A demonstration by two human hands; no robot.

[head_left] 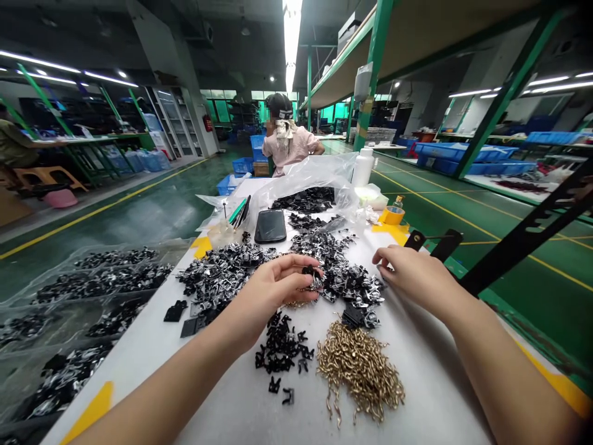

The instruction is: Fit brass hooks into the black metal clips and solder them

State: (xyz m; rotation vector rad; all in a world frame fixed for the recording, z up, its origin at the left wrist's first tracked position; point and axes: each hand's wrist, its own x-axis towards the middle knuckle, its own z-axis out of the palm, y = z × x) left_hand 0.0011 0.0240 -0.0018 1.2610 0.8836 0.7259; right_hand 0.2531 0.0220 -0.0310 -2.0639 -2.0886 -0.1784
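Note:
My left hand (pixel 278 281) is closed around a few small black and silver parts (pixel 314 278), held just above the table's middle. To its right, my right hand (pixel 412 271) hovers near the table edge with fingers curled in. Thumb and forefinger come close together, and whatever they hold, if anything, is too small to make out. Below the left hand lies a small heap of black clips (pixel 285 346). Beside that sits a pile of bent brass-coloured pins (pixel 359 368). Black and silver assembled pieces (pixel 222 272) spread behind the left hand, with more (pixel 343 272) between the hands.
A dark phone (pixel 270 227) lies behind the heaps, near a clear plastic bag (pixel 306 176). A white bottle (pixel 364 167) and a yellow tape roll (pixel 391 215) stand at back right. Trays of parts (pixel 106 278) sit left. A person in pink (pixel 296 145) sits beyond the table.

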